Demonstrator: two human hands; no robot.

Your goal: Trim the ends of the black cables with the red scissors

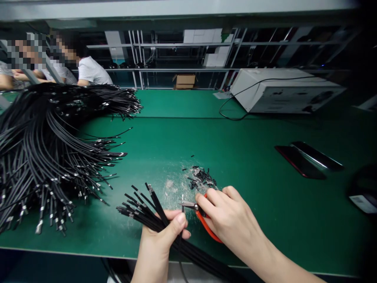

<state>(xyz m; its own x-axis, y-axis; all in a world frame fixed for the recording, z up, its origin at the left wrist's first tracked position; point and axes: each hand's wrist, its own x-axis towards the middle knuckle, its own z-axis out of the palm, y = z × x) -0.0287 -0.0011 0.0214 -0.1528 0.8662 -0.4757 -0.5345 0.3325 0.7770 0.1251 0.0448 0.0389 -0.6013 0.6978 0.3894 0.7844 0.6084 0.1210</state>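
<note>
My left hand [165, 236] is closed round a bundle of black cables [147, 216], whose cut ends fan out to the upper left. Between its thumb and fingers one single cable [182, 210] stands upright, with a pale tip. My right hand [220, 212] grips orange-handled scissors [206, 226], and their blades lie at that cable's end. Beyond the blades, a small heap of short black offcuts [202, 177] rests on the green table [235, 145] among pale, hair-like strands.
A large pile of black cables [35, 145] covers the table's left side. At the back right stands a white metal box [282, 92] with a black cord. Two dark phone-like objects [306, 159] lie at right. People in striped shirts [92, 70] sit at back left.
</note>
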